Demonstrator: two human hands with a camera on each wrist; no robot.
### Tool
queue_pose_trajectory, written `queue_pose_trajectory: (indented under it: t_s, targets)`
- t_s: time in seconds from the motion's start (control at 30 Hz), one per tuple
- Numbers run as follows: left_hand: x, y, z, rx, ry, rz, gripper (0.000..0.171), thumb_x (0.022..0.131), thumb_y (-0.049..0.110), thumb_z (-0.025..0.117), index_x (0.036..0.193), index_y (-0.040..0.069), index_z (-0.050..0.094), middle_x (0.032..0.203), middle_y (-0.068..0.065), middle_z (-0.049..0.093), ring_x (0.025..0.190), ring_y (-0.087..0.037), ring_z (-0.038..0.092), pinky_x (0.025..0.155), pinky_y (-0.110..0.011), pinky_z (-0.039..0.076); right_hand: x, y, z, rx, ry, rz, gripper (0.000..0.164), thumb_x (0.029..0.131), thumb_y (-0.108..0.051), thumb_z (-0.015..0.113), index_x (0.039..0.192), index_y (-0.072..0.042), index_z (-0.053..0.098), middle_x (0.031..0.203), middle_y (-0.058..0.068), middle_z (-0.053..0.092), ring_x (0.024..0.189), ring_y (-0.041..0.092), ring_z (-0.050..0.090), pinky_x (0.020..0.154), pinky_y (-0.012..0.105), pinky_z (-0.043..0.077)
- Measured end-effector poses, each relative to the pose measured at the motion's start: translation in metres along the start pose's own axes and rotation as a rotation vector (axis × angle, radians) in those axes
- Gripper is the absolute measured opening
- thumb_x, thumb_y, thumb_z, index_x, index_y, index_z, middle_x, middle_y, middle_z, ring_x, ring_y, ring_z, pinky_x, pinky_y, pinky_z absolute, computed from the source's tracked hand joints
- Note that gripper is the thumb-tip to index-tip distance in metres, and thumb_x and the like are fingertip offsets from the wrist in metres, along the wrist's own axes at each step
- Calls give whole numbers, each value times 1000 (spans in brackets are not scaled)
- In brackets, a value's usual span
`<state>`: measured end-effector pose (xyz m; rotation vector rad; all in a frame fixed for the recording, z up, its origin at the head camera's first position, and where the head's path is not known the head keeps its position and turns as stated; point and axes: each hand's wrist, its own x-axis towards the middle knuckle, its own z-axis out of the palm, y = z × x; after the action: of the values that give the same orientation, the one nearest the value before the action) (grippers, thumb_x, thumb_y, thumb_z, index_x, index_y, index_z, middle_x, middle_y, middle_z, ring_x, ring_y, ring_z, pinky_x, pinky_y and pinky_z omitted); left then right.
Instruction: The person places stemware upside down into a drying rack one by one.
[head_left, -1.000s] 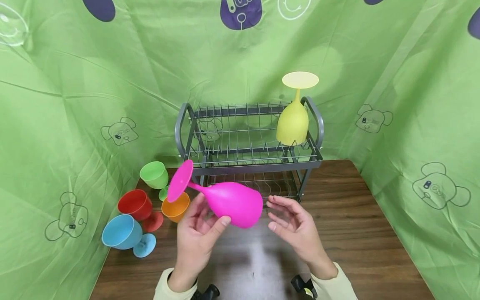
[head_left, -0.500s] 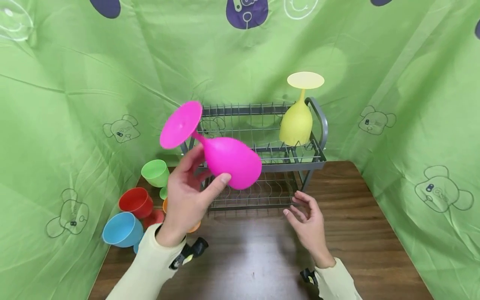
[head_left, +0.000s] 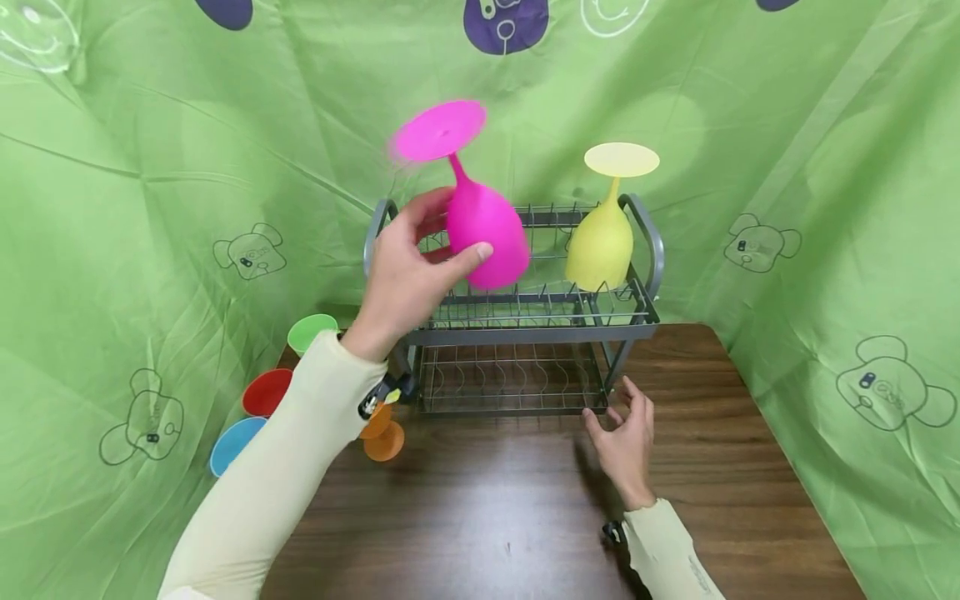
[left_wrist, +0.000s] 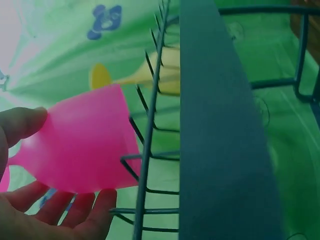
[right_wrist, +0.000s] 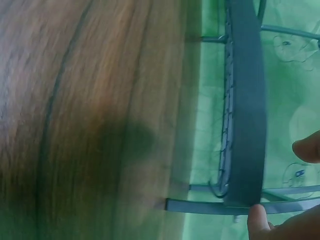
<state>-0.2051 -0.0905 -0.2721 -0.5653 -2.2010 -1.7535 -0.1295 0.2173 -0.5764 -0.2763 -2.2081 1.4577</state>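
My left hand (head_left: 412, 271) grips a pink goblet (head_left: 487, 237) by its bowl, thumb on the near side and fingers behind. The goblet is upside down and slightly tilted, foot up, over the top tier of a grey dish rack (head_left: 525, 335). In the left wrist view the goblet's rim is right at the wire prongs (left_wrist: 142, 130). A yellow goblet (head_left: 600, 242) stands inverted at the rack's right end. Beside the rack's lower right corner, my right hand (head_left: 628, 446) has relaxed, parted fingers; in the right wrist view a fingertip (right_wrist: 256, 215) overlaps the rack frame.
Left of the rack, partly behind my left sleeve, are a green cup (head_left: 311, 331), a red cup (head_left: 266, 392), a blue cup (head_left: 234, 446) and an orange goblet (head_left: 382, 437). A wooden table (head_left: 480, 500) lies below. Green cloth (head_left: 337, 108) hangs around the sides and back.
My left hand has raised the pink goblet from in front of the rack to over its top tier, turning it more upright with foot up. My right hand has moved away from the goblet, rightward.
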Motion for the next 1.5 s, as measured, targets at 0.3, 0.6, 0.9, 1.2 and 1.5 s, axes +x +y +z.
queue_pose_trajectory:
  t_s: [0.3, 0.6, 0.9, 1.2, 1.5]
  targets:
    - [40, -5, 14, 176, -96, -127, 73, 88, 30, 88, 151, 19, 55, 145, 1, 65, 126, -12, 64, 96, -32, 62, 10, 11, 6, -32, 38, -46, 91, 79, 5, 86, 158, -6, 43, 140, 25, 50, 124, 42, 62, 93, 4, 51]
    - [57, -13, 23, 241, -182, -201, 70, 90, 23, 86, 151, 13, 52, 150, -3, 61, 130, -20, 64, 100, -31, 60, 15, 8, 8, -107, 38, -83, 91, 82, -1, 87, 161, -8, 42, 141, 25, 54, 118, 40, 65, 97, 32, 58]
    - [59, -19, 25, 300, -271, -244, 69, 91, 21, 85, 151, 11, 52, 148, -4, 61, 134, -23, 61, 106, -37, 58, 12, 6, 10, -155, 36, -126, 97, 81, -2, 87, 164, -7, 38, 140, 25, 53, 112, 42, 67, 94, 44, 57]
    - [59, -21, 31, 360, -307, -275, 67, 92, 22, 84, 150, 14, 52, 148, -4, 61, 137, -21, 60, 109, -37, 56, 11, 10, 8, -222, 24, -176, 105, 78, -2, 91, 165, -5, 33, 137, 31, 54, 105, 38, 64, 93, 36, 57]
    - [59, -19, 30, 361, -319, -300, 66, 93, 23, 83, 150, 15, 50, 150, -6, 60, 139, -23, 58, 108, -39, 57, 11, 10, 6, -218, -11, -182, 109, 77, -4, 93, 166, -5, 30, 139, 29, 52, 110, 41, 63, 93, 45, 57]
